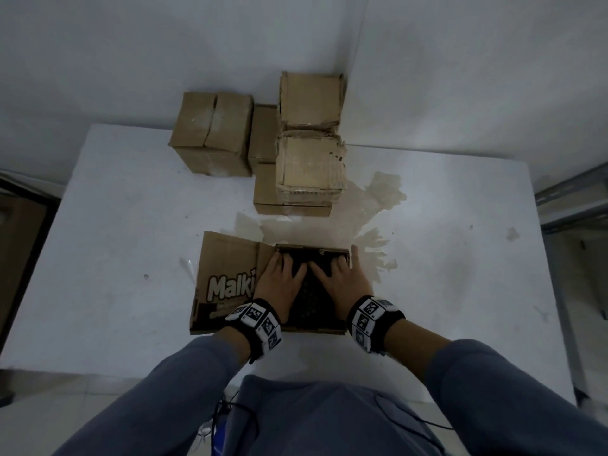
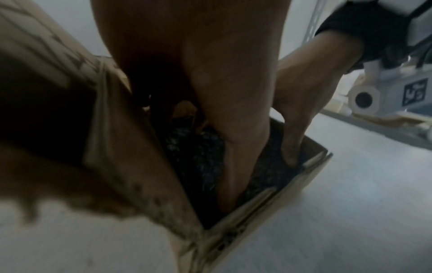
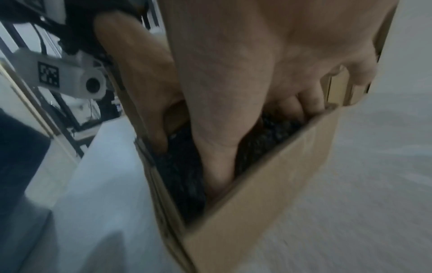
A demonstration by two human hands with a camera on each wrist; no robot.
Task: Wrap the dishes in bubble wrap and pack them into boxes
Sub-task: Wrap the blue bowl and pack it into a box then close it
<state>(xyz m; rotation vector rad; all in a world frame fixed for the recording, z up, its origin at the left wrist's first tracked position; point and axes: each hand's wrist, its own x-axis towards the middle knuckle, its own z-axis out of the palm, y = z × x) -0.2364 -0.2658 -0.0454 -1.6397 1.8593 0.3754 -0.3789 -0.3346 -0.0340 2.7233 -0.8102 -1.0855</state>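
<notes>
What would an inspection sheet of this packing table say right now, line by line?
Surface: white table, with a brownish stain beyond the open box.
Job's things: open box, flap printed "Malki" folded out left; dark bubble-wrapped bundle inside. Closed cardboard boxes stacked at the far edge.
Clutter: nothing seen.
Hands: left hand and right hand both press flat on the bundle, fingers straight.
Cables: dark cables hang near the person's lap.
Surroundings: white walls; metal shelving frame at right.
</notes>
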